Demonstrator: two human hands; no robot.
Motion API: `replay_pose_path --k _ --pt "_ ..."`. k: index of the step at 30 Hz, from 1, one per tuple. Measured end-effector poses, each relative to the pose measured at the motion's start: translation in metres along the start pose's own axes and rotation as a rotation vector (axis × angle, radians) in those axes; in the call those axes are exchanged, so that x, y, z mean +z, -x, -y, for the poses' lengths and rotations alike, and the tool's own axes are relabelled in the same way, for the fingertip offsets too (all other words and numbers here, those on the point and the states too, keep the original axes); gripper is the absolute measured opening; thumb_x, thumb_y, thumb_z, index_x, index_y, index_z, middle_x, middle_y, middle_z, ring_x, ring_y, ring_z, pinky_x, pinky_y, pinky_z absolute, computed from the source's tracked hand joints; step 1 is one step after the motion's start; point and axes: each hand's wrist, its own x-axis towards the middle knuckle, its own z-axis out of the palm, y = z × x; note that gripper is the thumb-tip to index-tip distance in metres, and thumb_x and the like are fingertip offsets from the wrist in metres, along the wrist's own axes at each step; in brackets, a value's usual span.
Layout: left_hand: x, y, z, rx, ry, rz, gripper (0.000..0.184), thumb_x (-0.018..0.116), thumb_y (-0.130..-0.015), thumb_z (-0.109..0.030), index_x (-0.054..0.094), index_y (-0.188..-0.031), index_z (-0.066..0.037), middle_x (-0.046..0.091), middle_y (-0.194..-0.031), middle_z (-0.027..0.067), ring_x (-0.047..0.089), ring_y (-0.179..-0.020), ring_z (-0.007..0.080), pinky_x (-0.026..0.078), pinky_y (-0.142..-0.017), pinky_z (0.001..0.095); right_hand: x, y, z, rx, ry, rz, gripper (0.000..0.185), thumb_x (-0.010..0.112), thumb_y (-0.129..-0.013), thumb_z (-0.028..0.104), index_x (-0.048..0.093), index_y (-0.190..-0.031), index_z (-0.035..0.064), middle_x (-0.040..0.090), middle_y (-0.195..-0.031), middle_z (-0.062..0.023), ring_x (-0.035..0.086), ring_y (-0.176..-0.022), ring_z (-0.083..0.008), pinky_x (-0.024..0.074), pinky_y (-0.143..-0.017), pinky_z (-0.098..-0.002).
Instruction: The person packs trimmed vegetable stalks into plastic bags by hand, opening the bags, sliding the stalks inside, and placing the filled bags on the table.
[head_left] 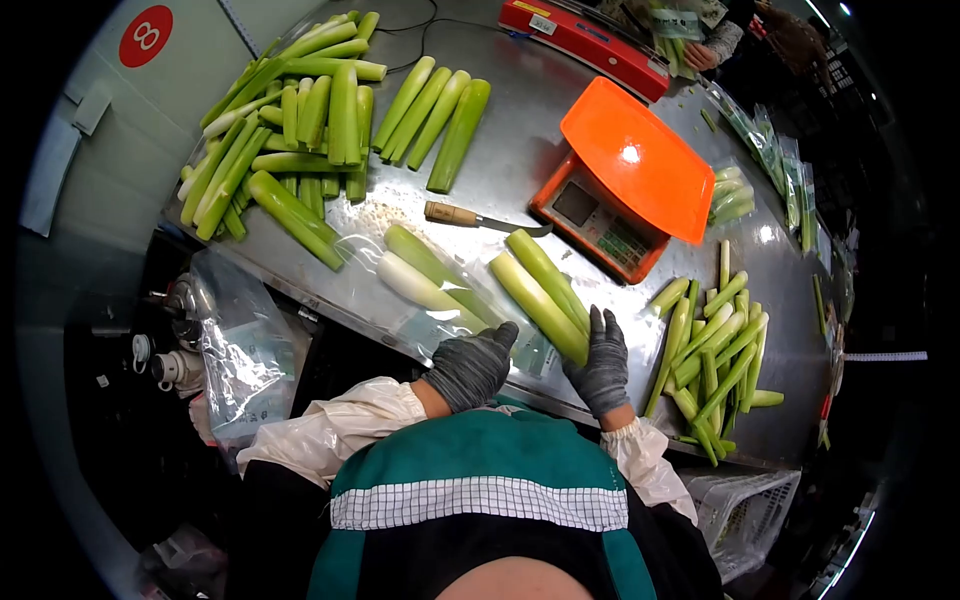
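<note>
My gloved left hand (pixel 472 368) is closed at the near end of a clear plastic bag (pixel 408 322). Inside the bag lie two thick, leek-like stalks (pixel 420 285), one pale and one greener. Two more green-and-white stalks (pixel 545 290) rest side by side to the right of the bag. My gloved right hand (pixel 600 362) holds their near end, fingers along the right side; its thumb is partly hidden. Beyond the bag lies a wooden-handled knife (pixel 452 213) with a curved blade.
An orange scale (pixel 635 155) stands beyond my right hand. Stalks are piled at the left (pixel 290 130) and right (pixel 715 350). A red scale (pixel 590 45) stands at the back, near another person's hand (pixel 700 57). Plastic bags (pixel 245 350) hang at the table's left edge.
</note>
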Motion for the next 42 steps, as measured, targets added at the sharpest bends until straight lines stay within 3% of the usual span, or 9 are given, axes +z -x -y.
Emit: replay_pose_path --k 4,6,12,16,20,22,24,26,42 --pt "-0.003 0.001 -0.008 0.005 -0.112 0.122 0.045 0.06 -0.069 -0.023 0.043 -0.106 -0.003 0.058 -0.089 0.0176 0.059 -0.074 0.0327 0.046 -0.06 0.0416 0.024 -0.014 0.006 0.127 0.358 0.29 0.078 0.069 -0.055 0.024 0.035 -0.124 0.0083 0.04 -0.12 -0.0157 0.039 -0.109 -0.0319 0.0352 -0.088 -0.0441" --pt "-0.007 0.001 -0.01 -0.004 -0.165 0.186 0.048 0.064 -0.066 -0.024 0.044 -0.103 -0.001 0.057 -0.089 0.0179 0.059 -0.076 0.0327 0.047 -0.061 0.0413 0.025 -0.035 0.01 0.347 0.315 0.387 0.075 0.069 -0.056 0.024 0.037 -0.122 0.0084 0.043 -0.113 -0.0146 0.042 -0.105 -0.0305 0.0367 -0.085 -0.0437" --pt "-0.002 -0.003 -0.014 0.084 -0.232 0.349 0.042 0.067 -0.062 -0.024 0.048 -0.091 -0.002 0.059 -0.083 0.017 0.06 -0.077 0.0302 0.048 -0.061 0.0405 0.023 -0.045 -0.005 0.278 0.278 0.344 0.044 0.068 -0.059 0.022 0.048 -0.095 0.0056 0.054 -0.091 -0.0124 0.054 -0.086 -0.0288 0.0427 -0.074 -0.0399" --pt "0.012 -0.001 -0.015 -0.078 -0.25 0.153 0.014 0.049 -0.074 -0.009 0.055 -0.084 -0.002 0.06 -0.076 0.017 0.062 -0.07 0.029 0.049 -0.059 0.0383 0.002 -0.034 -0.008 0.209 0.176 0.316 0.042 0.066 -0.06 0.021 0.047 -0.093 0.0035 0.059 -0.075 -0.0143 0.059 -0.07 -0.0305 0.0459 -0.063 -0.0398" --pt "0.005 -0.004 -0.012 -0.03 -0.21 -0.003 0.016 0.051 -0.071 -0.01 0.052 -0.085 -0.002 0.058 -0.07 0.0188 0.06 -0.063 0.0301 0.047 -0.053 0.0403 -0.052 0.011 -0.029 0.211 -0.202 0.321 0.041 0.066 -0.06 0.015 0.046 -0.093 0.0022 0.059 -0.071 -0.0162 0.06 -0.068 -0.0298 0.0478 -0.063 -0.0378" --pt "0.001 -0.007 -0.008 -0.002 -0.2 -0.07 0.011 0.052 -0.075 -0.01 0.053 -0.082 -0.002 0.057 -0.066 0.0187 0.058 -0.06 0.0318 0.045 -0.051 0.0399 -0.081 0.034 -0.042 0.308 -0.537 0.567 0.05 0.068 -0.059 0.013 0.047 -0.103 0.0018 0.06 -0.084 -0.0133 0.059 -0.077 -0.0231 0.0472 -0.07 -0.0339" --pt "-0.002 -0.013 -0.005 0.093 0.05 -0.488 0.01 0.053 -0.079 -0.012 0.053 -0.08 -0.002 0.056 -0.066 0.0175 0.056 -0.059 0.0337 0.044 -0.052 0.0394 -0.088 0.064 -0.035 0.457 -1.193 0.532 0.062 0.071 -0.058 0.014 0.044 -0.113 0.0028 0.056 -0.102 -0.0094 0.053 -0.094 -0.018 0.0434 -0.08 -0.0309" --pt "-0.003 -0.018 -0.002 0.023 0.116 -0.475 0.012 0.054 -0.081 -0.014 0.053 -0.078 -0.003 0.056 -0.066 0.0168 0.055 -0.06 0.0347 0.044 -0.054 0.0385 -0.09 0.077 -0.036 0.537 -1.365 0.652 0.076 0.075 -0.059 0.018 0.038 -0.124 0.0042 0.05 -0.113 -0.0075 0.046 -0.105 -0.0177 0.0372 -0.09 -0.0315" --pt "-0.001 -0.018 -0.01 0.016 0.151 -0.344 0.011 0.056 -0.077 -0.013 0.054 -0.077 -0.002 0.055 -0.064 0.018 0.056 -0.058 0.0313 0.044 -0.053 0.0365 -0.041 0.022 -0.015 0.279 -1.377 0.929 0.072 0.073 -0.062 0.021 0.039 -0.123 0.0015 0.049 -0.116 -0.0088 0.043 -0.107 -0.0188 0.0316 -0.093 -0.03"
